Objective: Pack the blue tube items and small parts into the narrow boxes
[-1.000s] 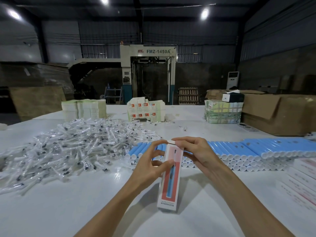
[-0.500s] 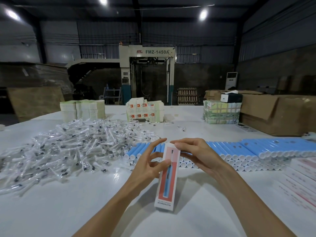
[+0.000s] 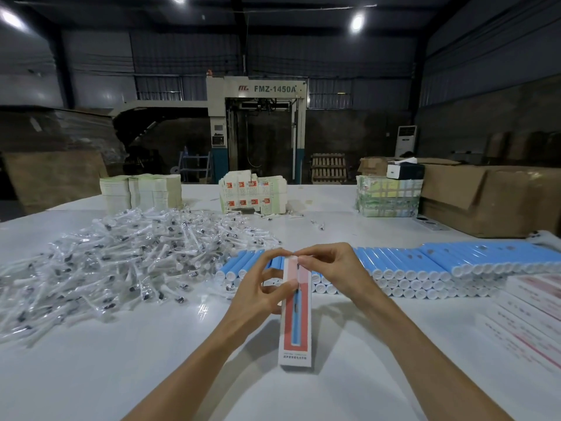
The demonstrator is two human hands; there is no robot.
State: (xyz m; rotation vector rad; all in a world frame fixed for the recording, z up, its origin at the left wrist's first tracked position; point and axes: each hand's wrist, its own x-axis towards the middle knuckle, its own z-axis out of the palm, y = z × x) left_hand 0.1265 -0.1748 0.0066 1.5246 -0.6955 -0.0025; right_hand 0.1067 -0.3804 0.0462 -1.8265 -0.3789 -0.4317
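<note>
You are working in a dim hall, and the dark corrugated metal walls [image 3: 485,71] give almost nothing back. Light comes from the round white ceiling lamps [image 3: 357,22] overhead, each blown out to a flare with no detail. The glossy white tabletop [image 3: 106,369] is your brightest surface. It shows a small glare patch in front of the heap of clear plastic-wrapped white parts [image 3: 121,268], which glints all over. A soft grey shadow lies under the narrow white and red cardboard box [image 3: 296,317]. The wide lens bends your view at the edges, and the flat white and red printed cartons [image 3: 534,317] at the right edge are smeared.
</note>
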